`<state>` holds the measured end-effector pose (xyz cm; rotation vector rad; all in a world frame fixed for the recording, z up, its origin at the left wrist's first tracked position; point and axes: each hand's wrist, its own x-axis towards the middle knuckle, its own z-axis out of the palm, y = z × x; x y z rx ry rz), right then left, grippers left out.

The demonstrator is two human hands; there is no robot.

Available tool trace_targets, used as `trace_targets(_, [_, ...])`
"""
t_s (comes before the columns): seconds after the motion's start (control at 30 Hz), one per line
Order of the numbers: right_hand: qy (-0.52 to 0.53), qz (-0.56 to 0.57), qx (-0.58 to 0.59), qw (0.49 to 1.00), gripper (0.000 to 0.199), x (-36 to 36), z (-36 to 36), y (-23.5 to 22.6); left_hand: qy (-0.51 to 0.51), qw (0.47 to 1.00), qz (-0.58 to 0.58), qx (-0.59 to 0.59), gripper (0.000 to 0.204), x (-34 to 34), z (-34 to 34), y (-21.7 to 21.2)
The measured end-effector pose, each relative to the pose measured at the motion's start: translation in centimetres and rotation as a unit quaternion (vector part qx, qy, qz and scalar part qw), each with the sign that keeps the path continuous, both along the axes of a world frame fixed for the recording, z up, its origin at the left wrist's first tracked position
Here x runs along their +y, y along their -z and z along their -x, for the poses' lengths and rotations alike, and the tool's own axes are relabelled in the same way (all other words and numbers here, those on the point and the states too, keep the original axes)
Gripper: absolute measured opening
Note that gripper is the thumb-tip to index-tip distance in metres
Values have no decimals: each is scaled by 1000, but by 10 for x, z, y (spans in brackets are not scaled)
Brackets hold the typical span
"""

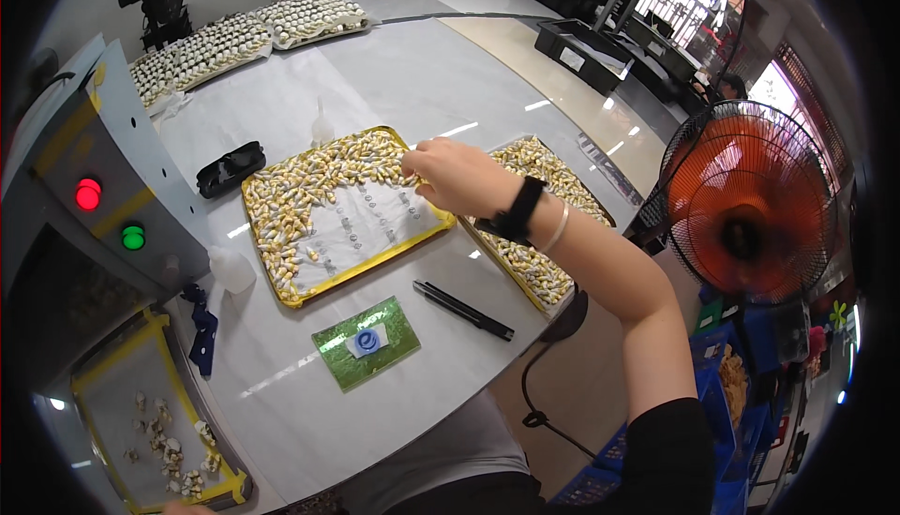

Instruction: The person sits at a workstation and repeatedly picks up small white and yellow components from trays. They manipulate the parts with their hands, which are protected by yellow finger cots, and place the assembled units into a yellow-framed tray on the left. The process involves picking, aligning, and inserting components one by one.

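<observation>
My right hand [453, 176] is over the right part of a yellow-rimmed tray [375, 263]. Its thumb and fingers come together in a pinch beside the small yellow-and-white tapered pieces [323, 170]; whatever is between the fingertips is too small to make out. These pieces fill the tray's far and left sides, and white paper with faint printed marks shows in the middle. Below my wrist, a second tray of similar pieces [534, 273] lies to the right. Only a sliver of my left hand [190, 509] shows at the lower edge, its fingers hidden.
Nearer me lie a green slab [396, 358] with a blue ring-shaped piece and two slim black tools [463, 309]. At left stand a machine [56, 140] with red and green lights, a white bottle [232, 269] and a taped tray [103, 440]. A caged fan [750, 201] stands right.
</observation>
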<state>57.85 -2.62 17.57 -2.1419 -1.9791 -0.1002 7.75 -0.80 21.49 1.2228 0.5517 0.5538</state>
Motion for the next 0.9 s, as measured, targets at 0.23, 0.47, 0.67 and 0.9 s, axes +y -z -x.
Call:
trace_targets(0.23, [21,47,132,990,17,56,-11,35,72,993,-13,-91,26,-33,-20,60])
trace_targets(0.47, [-11,9,111,994,13,43,-3,21,118,911,254,-304,19,-49,-83,73])
trace_targets(0.67, [-91,-33,270,958,9,-17,46,-18,56,927,266,-259,17,-44,-103,75])
trace_targets(0.9, [-130,79,529,835,16,-119,134,19,31,937,262,-230,29,-42,-89,102])
